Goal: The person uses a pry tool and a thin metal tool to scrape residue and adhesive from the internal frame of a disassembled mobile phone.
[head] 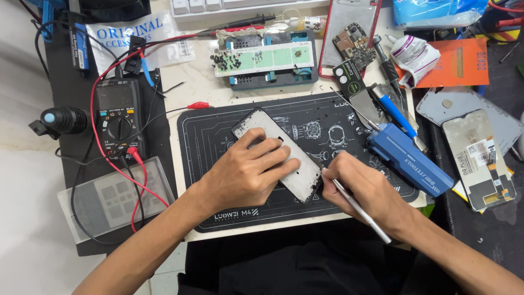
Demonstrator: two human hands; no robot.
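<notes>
Two hands share the load: our left hand [245, 172] presses flat on the phone frame [278, 155] to pin it to the black mat [218, 117], while our right hand [363, 188] pinches a thin metal tool [360, 210] at the frame's edge beside those fingers.

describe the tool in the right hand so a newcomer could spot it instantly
Start at the black work mat in the middle of the desk, where the left hand presses down a grey phone frame. At the frame's lower right edge, the right hand grips a thin silver metal tool like a pen. Unlike the chunky blue tool nearby, it is slender and bare metal.
</notes>
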